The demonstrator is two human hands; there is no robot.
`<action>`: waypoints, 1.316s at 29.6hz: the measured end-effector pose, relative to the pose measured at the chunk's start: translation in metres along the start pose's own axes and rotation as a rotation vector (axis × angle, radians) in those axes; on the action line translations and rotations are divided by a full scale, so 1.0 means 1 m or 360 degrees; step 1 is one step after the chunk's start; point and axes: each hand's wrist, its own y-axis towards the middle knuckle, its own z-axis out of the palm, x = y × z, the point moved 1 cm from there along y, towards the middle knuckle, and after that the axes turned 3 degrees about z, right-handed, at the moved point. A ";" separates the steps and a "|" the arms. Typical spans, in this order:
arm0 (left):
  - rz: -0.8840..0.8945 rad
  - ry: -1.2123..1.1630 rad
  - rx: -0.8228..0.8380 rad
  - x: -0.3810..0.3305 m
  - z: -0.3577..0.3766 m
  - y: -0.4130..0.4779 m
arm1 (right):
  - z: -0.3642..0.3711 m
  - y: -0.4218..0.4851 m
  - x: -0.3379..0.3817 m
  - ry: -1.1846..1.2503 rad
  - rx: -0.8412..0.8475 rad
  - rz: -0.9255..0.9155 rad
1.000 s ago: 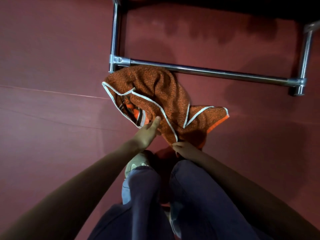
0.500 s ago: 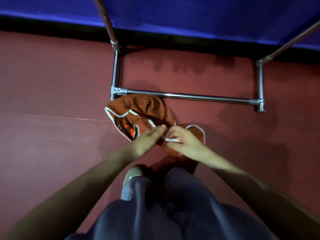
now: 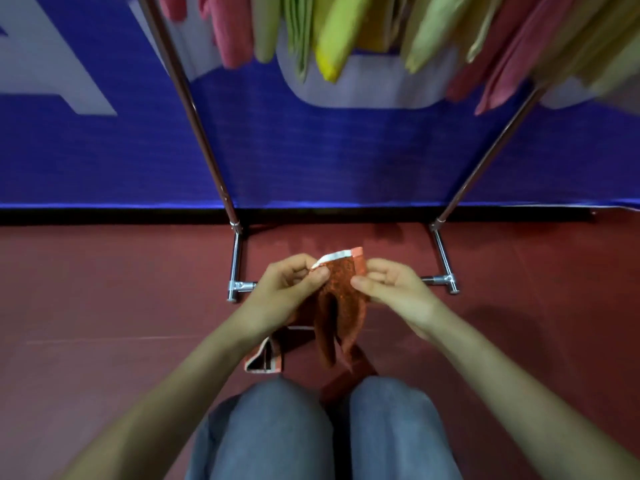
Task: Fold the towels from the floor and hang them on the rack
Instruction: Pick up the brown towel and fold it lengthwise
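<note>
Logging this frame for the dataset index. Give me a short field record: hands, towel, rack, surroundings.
left hand: pinches the white-trimmed top edge of the orange towel
right hand: pinches the same top edge at its other end
orange towel: held up between the hands, hanging bunched, unfolded
towel lower end: near the knees; floor contact cannot be told
rack: metal frame, base on the red floor
hung towels: pink, green and yellow, at the frame's top
backdrop: blue banner
</note>
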 end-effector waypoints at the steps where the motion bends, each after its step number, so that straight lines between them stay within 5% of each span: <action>1: 0.0053 0.0047 -0.0008 -0.033 0.004 -0.014 | 0.004 -0.020 0.019 0.0005 -0.0053 -0.0076; 13: 0.0298 0.0457 0.0083 -0.107 0.008 -0.033 | 0.020 -0.052 0.070 -0.0052 0.0008 -0.0285; 27: 0.0717 0.0454 -0.0469 -0.193 -0.024 -0.036 | -0.042 -0.065 0.031 -0.0465 -0.0398 -0.0190; 33: 0.0626 0.0490 -0.0582 -0.174 -0.041 -0.039 | -0.047 -0.069 0.048 -0.0471 -0.0571 -0.0224; 39: 0.0403 0.0335 -0.0488 -0.114 -0.003 -0.047 | -0.025 -0.070 0.088 -0.0207 -0.0475 -0.0385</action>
